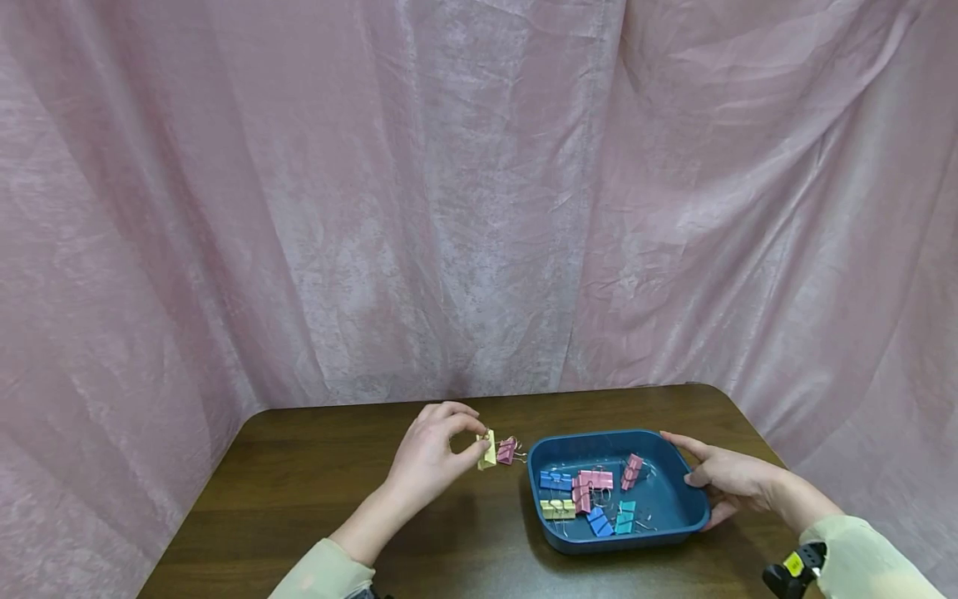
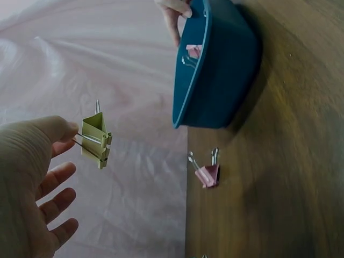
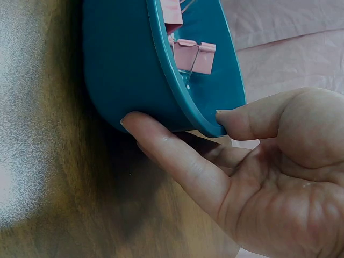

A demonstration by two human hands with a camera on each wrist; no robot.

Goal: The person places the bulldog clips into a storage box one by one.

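My left hand [image 1: 432, 445] pinches a yellow binder clip [image 2: 95, 141] by one wire handle between thumb and index finger. The clip hangs above the table, and the other fingers stay apart from it. Just right of it, a pink binder clip [image 1: 506, 451] lies on the wood. The blue plastic tray [image 1: 599, 545] sits to the right, and my right hand [image 1: 737, 480] grips its right end. Its thumb hooks over the rim [image 3: 185, 105] while the fingers press the outer wall. Inside lie several binder clips: pink [image 1: 596, 479], blue [image 1: 555, 480], yellow [image 1: 558, 509] and teal [image 1: 625, 517].
The brown wooden table [image 1: 299, 499] has rounded back corners. A pink curtain [image 1: 449, 208] hangs right behind its back edge and on both sides. A small metal bit [image 2: 204, 256] shows at the bottom of the left wrist view, mostly cut off.
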